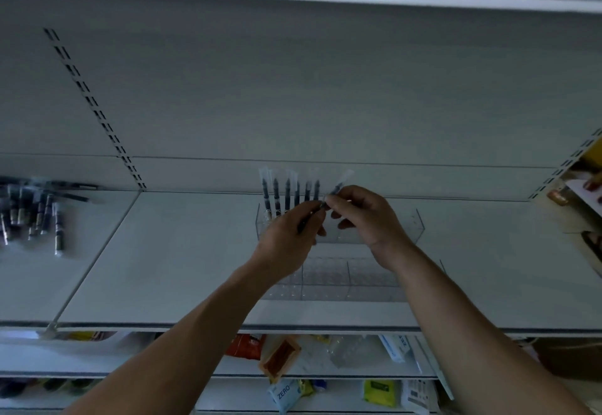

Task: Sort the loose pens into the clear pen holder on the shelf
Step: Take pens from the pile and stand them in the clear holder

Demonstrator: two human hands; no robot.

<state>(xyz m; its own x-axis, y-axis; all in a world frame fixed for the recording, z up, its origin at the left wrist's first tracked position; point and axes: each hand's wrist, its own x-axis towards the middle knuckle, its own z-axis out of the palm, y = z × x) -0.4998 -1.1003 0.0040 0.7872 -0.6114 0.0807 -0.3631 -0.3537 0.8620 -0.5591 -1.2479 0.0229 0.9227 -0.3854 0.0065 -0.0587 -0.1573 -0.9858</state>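
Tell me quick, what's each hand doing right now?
Left hand: closed on the lower end of a pen.
Right hand: pinching the same pen higher up, above the clear pen holder.

Slotted upright [94,108] on grey back panel, packaged goods [280,357] on lower shelves, white packet [284,393]

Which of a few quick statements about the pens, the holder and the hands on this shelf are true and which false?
1. Both hands, left hand and right hand, hold one pen. True.
2. The clear pen holder is full. False: six pens stand in its back row only.
3. The loose pens lie at the shelf's far left. True.
4. The pen holder sits on the lower shelf. False: it sits on the shelf at hand height.
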